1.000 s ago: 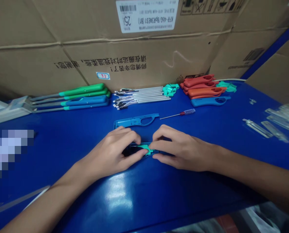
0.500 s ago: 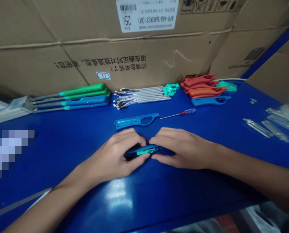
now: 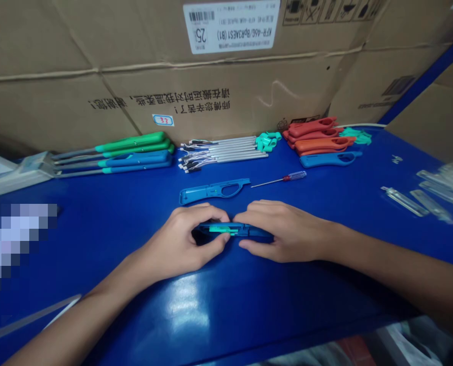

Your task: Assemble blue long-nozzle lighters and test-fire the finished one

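Between my two hands, low over the blue table, is a blue lighter handle shell [image 3: 245,230], seen edge-on. A teal plastic piece [image 3: 219,230] sits in its left part. My left hand [image 3: 186,236] is closed round the left end, its thumb at the teal piece. My right hand [image 3: 287,231] grips the right end, fingers along the far edge and thumb on the near side. Just beyond lies another blue handle shell [image 3: 207,191], open side up. To its right is a screwdriver [image 3: 283,178] with a clear and red handle.
Several metal tubes with wires [image 3: 234,149] and teal caps [image 3: 268,141] line the back. Green and blue long lighters [image 3: 135,147] lie left, red, orange and blue handle shells [image 3: 318,137] right. Clear plastic tanks [image 3: 405,200] lie far right. A cardboard box [image 3: 249,81] walls the back.
The held shell has turned so that more of its right end and inner side shows. The teal piece now appears slightly further left and higher. Both hands stay at nearly the same place.
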The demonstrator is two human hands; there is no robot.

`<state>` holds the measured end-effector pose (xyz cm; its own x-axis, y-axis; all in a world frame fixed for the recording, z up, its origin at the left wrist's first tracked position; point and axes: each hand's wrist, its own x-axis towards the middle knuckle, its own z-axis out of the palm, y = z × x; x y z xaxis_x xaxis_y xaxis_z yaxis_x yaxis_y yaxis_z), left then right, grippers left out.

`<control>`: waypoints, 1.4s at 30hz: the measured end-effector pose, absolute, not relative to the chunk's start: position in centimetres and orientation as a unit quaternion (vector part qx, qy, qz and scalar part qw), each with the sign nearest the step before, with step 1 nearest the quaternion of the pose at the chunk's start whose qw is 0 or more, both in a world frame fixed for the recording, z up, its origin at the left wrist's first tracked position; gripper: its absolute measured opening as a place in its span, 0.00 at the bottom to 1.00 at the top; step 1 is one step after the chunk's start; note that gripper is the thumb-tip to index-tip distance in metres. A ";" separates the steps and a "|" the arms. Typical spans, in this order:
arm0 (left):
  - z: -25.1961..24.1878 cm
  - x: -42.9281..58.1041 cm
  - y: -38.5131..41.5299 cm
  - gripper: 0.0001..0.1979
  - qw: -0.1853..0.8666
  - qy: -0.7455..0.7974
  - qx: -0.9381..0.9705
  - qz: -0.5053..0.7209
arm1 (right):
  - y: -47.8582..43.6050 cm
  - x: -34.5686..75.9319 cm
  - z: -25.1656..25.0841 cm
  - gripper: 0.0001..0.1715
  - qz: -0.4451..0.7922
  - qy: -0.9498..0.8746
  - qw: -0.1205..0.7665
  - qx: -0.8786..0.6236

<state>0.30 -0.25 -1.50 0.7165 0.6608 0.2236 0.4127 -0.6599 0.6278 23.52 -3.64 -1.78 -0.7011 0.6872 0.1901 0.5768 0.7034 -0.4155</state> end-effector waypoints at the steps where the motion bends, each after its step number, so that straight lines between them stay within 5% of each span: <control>1: -1.5 0.3 -0.3 0.08 0.280 0.304 0.883 0.222 | -3.6 23.5 -1.8 0.17 0.167 -0.907 0.168 -0.349; 16: -1.7 1.0 -0.5 0.05 0.304 0.315 0.866 0.241 | -3.9 22.9 -2.2 0.09 0.171 -0.890 0.198 -0.373; 29: -1.0 0.9 -0.3 0.06 0.360 0.299 0.861 0.198 | -3.9 22.9 -2.3 0.11 0.175 -0.888 0.195 -0.377; 42: -1.7 1.3 -0.6 0.05 0.312 0.324 0.864 0.226 | -3.9 22.8 -2.3 0.08 0.179 -0.886 0.201 -0.378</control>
